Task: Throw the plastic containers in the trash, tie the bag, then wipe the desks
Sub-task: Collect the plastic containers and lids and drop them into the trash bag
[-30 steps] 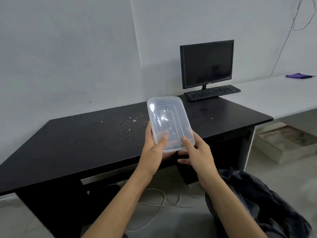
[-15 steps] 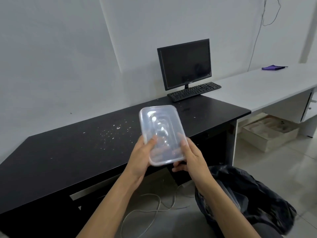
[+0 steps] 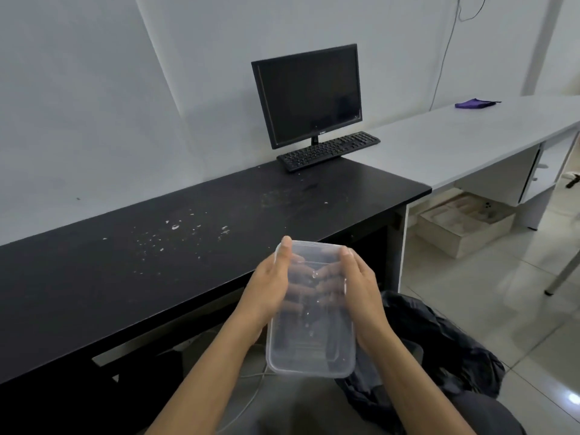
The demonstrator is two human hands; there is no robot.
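A matte black desk (image 3: 94, 277) with a flat rectangular top is stretching from nine o'clock toward the centre, and white specks (image 3: 175, 227) are lying scattered over its dusty surface. Near six o'clock the left hand (image 3: 270, 287) is gripping the left long side of a clear plastic container (image 3: 310, 324), thumb hooked over the far rim and fingers curled beneath, showing through the see-through wall. The container, a rounded rectangular tub held in the air in front of the desk edge, is showing only a few bright droplets inside. The right hand (image 3: 361, 293) is clasping its right side the same way. At twelve o'clock a dark, glossy monitor (image 3: 307, 95) is standing on the desk behind a black keyboard (image 3: 328, 150); the mark on its bezel is too small to read. At five o'clock a crumpled black trash bag (image 3: 439, 346) is gaping open on the tiled floor, its contents hard to tell. At three o'clock a pale box (image 3: 464, 227) is sitting under a smooth white desk (image 3: 470, 130), and a purple cloth (image 3: 475, 103) is lying at two o'clock.
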